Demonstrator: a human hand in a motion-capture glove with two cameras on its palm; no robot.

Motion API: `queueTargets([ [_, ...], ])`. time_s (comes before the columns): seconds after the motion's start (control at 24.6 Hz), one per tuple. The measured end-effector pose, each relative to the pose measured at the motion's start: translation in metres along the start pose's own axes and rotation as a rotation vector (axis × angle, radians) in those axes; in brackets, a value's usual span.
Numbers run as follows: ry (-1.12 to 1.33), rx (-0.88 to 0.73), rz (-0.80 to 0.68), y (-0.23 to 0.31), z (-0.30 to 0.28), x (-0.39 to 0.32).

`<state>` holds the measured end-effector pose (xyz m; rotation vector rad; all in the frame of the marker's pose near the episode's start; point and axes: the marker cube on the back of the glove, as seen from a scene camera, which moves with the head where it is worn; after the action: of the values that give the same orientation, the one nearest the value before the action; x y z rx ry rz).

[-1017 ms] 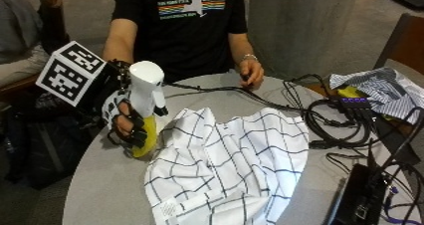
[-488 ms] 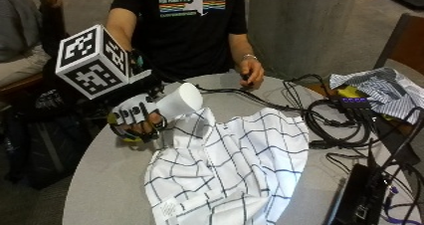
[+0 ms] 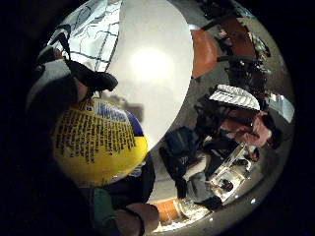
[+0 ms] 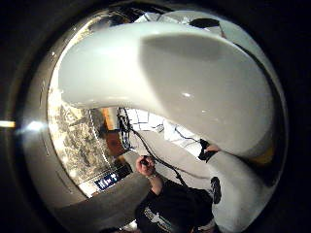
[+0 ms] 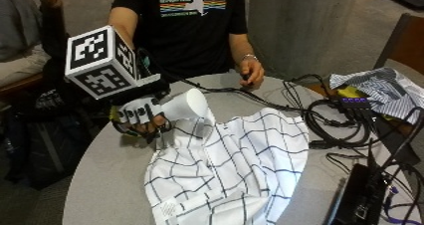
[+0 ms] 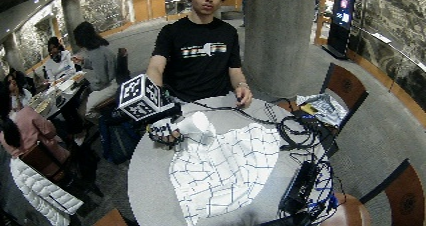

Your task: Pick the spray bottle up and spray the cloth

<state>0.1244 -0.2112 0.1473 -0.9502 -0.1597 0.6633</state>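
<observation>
Table (image 5: 112, 175): round and grey, it fills the lower part of the outside view.
Cloth (image 5: 232, 175): white with dark grid lines, spread in the centre of the frame.
Spray bottle (image 5: 182, 105): white top and yellow body, tilted over the upper left edge of the cloth, left of centre.
Right hand (image 5: 142, 118): fingers are curled around the bottle and hold it.
Bare hand (image 5: 252, 75): rests on the table at upper centre, on black cables (image 5: 331, 120).

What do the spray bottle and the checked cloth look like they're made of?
Spray bottle, held tilted in the gloved right hand: the head looks like smooth glossy white plastic, catching highlights in the thumb side palm view; the yellow body carries a printed label, probably plastic too. Cloth: thin woven white fabric with dark grid lines, matte, lying in soft folds.
</observation>
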Motion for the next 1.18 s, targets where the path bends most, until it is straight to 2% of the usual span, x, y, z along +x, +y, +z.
queueTargets([
  [0.94,0.084,-0.036,0.022,0.003,-0.001,-0.005],
  [1.18,-0.016,0.018,-0.039,0.011,-0.005,-0.009],
])
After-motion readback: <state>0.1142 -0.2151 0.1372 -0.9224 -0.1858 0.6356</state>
